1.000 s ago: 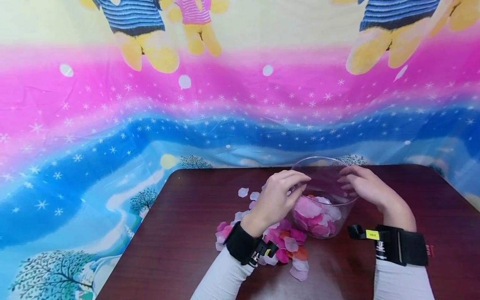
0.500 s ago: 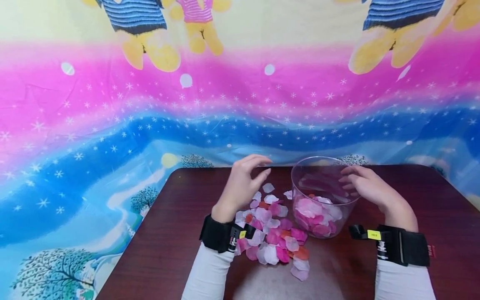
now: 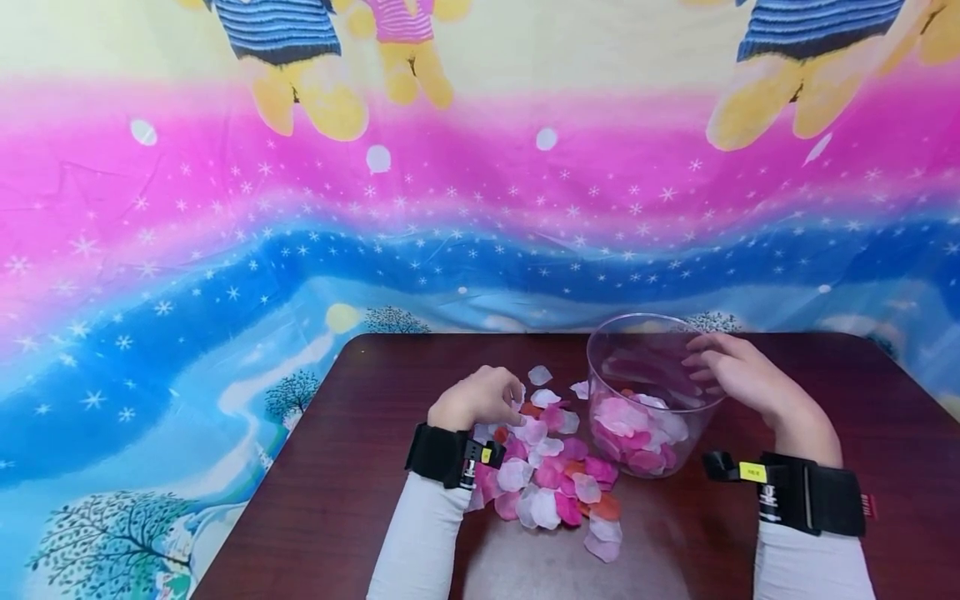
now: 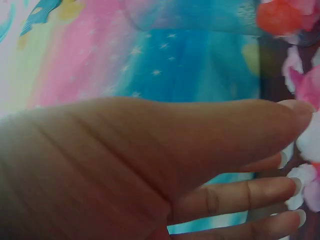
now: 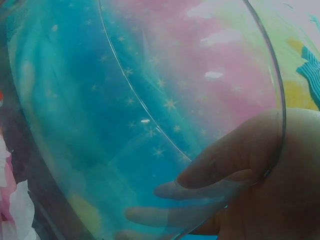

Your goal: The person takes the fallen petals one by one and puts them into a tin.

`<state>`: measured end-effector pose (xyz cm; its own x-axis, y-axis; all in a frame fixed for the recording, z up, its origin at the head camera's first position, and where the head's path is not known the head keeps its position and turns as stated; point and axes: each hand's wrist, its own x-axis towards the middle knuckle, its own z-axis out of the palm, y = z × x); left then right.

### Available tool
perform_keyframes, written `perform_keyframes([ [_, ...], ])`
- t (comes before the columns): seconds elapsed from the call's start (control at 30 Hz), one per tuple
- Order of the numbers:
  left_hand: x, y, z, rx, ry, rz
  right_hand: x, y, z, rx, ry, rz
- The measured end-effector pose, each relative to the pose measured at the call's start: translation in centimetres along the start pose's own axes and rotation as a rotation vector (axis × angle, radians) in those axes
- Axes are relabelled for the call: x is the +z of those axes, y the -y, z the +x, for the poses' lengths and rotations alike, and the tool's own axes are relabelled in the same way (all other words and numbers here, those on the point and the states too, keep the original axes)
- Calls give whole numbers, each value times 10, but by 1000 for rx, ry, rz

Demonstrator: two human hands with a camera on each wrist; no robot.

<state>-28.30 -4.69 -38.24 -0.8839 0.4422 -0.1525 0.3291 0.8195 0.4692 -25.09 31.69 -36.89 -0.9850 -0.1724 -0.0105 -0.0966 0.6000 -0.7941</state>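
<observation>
A clear plastic bowl (image 3: pixel 654 454) stands on the dark wooden table (image 3: pixel 352 475), partly filled with pink and white petals (image 3: pixel 626 421). My right hand (image 3: pixel 738 375) grips its right rim, fingers curled over the edge; in the right wrist view my right hand (image 5: pixel 285 195) shows through the bowl (image 5: pixel 150 100) wall. A loose pile of pink, white and orange petals (image 3: pixel 551 483) lies left of the bowl. My left hand (image 3: pixel 480 398) is down on the pile's far left part. In the left wrist view my left hand (image 4: pixel 150 160) has fairly straight fingers, tips touching the petals (image 4: pixel 306 142).
A bright cartoon-print cloth (image 3: pixel 225 250) hangs behind the table and drapes past its left side. A few single petals (image 3: pixel 538 375) lie apart behind the pile. Black wrist straps (image 3: pixel 813 500) sit on both white sleeves.
My left hand left the bowl's rim, swung left above the table, then dropped onto the petal pile. The right hand and the bowl stayed where they were.
</observation>
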Motion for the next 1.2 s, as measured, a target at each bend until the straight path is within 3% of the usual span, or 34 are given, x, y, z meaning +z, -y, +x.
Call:
perform_keyframes([
  [0.13,12,-3,7,-40,31,39,0,0,0,9,3,5],
  [0.33,22,-6,10,-32,49,63,0,0,0,7,5,2],
  [0.67,11,-5,7,69,49,51,-1,-2,1,1,-7,0],
  [1.0,-16,-1,-12,166,-30,-14,0,-1,-1,6,-5,-5],
  [1.2,-26,-6,-18,270,-172,-29,0,0,0,3,-2,-2],
])
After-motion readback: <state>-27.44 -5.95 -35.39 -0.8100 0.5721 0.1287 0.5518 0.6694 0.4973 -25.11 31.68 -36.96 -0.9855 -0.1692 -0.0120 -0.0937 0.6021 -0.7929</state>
